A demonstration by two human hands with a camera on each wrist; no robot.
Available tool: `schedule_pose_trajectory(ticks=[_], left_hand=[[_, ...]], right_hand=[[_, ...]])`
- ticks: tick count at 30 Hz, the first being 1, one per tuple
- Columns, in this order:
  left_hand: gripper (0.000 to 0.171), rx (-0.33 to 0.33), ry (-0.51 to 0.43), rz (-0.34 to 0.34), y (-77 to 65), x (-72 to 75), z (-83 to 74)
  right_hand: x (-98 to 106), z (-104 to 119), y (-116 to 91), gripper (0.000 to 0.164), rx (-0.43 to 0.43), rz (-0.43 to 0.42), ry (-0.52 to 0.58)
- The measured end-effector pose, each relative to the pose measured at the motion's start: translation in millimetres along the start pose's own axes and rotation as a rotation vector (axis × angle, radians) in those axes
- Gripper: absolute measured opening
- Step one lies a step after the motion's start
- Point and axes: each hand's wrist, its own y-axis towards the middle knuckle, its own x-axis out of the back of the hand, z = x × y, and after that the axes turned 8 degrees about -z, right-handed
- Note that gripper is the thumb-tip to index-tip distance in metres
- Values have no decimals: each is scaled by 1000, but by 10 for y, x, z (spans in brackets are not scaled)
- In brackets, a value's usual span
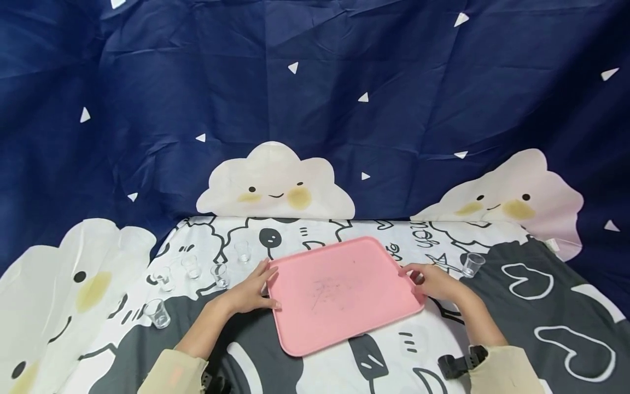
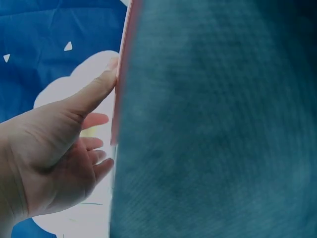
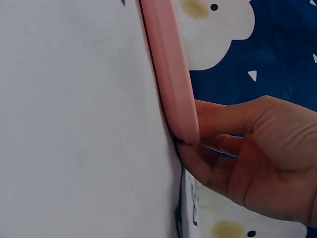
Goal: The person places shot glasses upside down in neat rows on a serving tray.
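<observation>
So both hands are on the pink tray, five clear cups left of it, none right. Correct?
No: the head view shows one clear cup right of the pink tray. Rest stands: left hand and right hand on it, five clear cups left.

1. From the head, the scene is viewed forward and down, from farthest off; the pink tray point(image 1: 354, 312), left hand point(image 1: 246, 294) and right hand point(image 1: 435, 280) are all taken in.
2. From the left wrist, the left hand is viewed closely, toward the blue backdrop point(image 1: 315, 126).
3. From the right wrist, the right hand is viewed closely, the tray's rim set nearly upright.
4. Tray and backdrop are shared by every view.
</observation>
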Motion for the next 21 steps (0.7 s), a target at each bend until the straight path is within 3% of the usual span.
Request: schedule_pose_trajectory(ticks=[4, 8, 10, 13, 16, 18, 21], left_hand=[[84, 43, 42, -79, 30, -10, 19], [82, 120, 54, -191, 34, -25, -18], [82, 187, -63, -172, 20, -31, -43], [82, 287, -369, -83, -23, -32, -75], [82, 340, -643, 27, -70, -24, -97], [83, 332, -712, 57, -88, -20, -100], [83, 311, -742, 52, -89, -18, -96]], right_hand=[[46, 51, -69, 41, -49, 89, 109], [49, 4, -72, 44, -135, 121, 263], [35, -46, -62, 50, -172, 108, 346], [13, -122, -48, 57, -207, 85, 440], [1, -181, -41, 58, -209, 78, 479], [1, -200, -42, 57, -209, 78, 491], [14, -199, -47, 57, -228, 77, 498]])
